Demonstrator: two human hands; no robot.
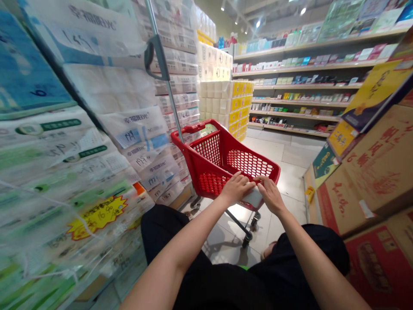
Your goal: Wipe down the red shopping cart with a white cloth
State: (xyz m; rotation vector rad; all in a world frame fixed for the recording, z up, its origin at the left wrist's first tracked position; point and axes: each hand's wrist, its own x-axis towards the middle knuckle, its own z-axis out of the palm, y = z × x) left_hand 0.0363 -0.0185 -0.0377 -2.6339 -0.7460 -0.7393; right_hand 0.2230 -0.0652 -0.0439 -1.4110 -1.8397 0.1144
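Observation:
A red plastic shopping cart (226, 159) stands in a shop aisle just ahead of me, its basket empty as far as I can see. My left hand (236, 188) and my right hand (270, 194) both curl over a small white pack (253, 198) held at the cart's near rim. The fingers of both hands are bent around the pack. A metal pole with a grey handle (157, 56) rises from the cart's far left corner.
Stacked packs of tissue paper (80, 142) wall the left side. Cardboard boxes (374, 172) line the right. More paper stacks (226, 103) and stocked shelves (306, 69) stand ahead. Tiled floor (290, 155) runs beyond the cart.

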